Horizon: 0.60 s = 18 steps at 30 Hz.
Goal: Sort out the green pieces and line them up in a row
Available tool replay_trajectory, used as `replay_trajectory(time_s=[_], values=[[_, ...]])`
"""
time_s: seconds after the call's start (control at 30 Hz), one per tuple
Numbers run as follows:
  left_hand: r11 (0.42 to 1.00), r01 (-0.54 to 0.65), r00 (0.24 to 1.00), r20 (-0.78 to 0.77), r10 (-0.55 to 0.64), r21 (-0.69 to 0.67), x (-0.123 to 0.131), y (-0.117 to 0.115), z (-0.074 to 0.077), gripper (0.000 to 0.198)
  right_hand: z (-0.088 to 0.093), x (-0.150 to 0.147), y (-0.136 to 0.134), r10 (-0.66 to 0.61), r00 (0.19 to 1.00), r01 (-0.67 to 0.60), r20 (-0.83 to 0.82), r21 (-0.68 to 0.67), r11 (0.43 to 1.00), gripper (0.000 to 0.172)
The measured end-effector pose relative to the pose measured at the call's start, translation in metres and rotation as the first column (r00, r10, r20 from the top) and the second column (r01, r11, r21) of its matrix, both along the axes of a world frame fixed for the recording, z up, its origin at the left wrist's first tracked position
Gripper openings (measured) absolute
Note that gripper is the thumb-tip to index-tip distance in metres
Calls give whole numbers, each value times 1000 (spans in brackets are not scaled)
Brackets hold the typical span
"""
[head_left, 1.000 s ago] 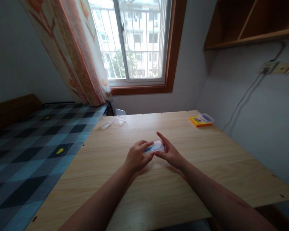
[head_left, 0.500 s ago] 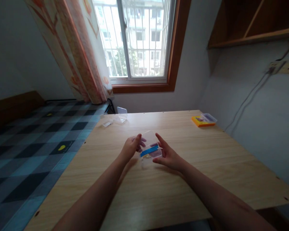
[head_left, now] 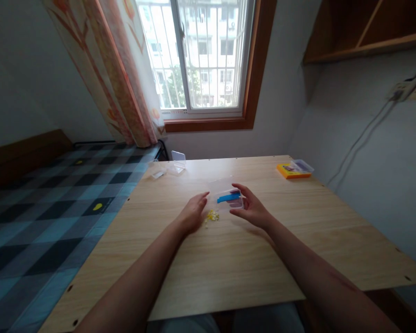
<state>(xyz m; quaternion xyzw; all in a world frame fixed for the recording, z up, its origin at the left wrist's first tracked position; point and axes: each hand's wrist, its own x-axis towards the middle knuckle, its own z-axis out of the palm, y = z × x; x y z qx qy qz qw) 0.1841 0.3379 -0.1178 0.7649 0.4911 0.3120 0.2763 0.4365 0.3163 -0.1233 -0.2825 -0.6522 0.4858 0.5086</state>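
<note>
A clear plastic box point(head_left: 241, 206) with its see-through lid raised is in my right hand point(head_left: 251, 209), thumb below and fingers above at its right end. A blue strip point(head_left: 229, 198) runs across the box; whether it lies inside or on the wall I cannot tell. My left hand point(head_left: 193, 213) is at the left of the box, fingers stretched out and holding nothing. Just right of that hand, small yellow and whitish pieces point(head_left: 213, 215) lie in a loose heap on the wooden table point(head_left: 263, 268).
Two clear open boxes point(head_left: 176, 169) stand at the table's far left. An orange-yellow box point(head_left: 291, 172) with a clear tray point(head_left: 304, 166) partly on it is at the far right. A checked bed point(head_left: 90, 199) borders the left side, a wall with a cable point(head_left: 358, 132) the right.
The box has moved right and away from the small pieces, which now show on the table. My left hand has let go of the box and come down beside the heap.
</note>
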Motion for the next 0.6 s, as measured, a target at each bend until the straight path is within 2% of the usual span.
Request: replay_trajectory(time_s=[0.1,0.2,0.3,0.43,0.6], values=[[997,63,928,-370,-41,48,-1,-6,-4,64,-3,9,8,-66,996,64,53,45,997,78],[989,139,840,-534,-93,48,0,-13,-1,69,-5,13,13,-171,973,154,155,117,981,75],[976,207,793,-596,-129,63,0,-18,0,82,-5,13,12,-262,932,208,251,223,952,75],[963,257,757,-637,-147,84,-1,-22,-3,91,1,7,4,-304,893,183,332,350,919,77],[972,201,768,-635,-79,122,10,-22,-8,89,9,-5,-6,-324,851,111,413,462,880,83]])
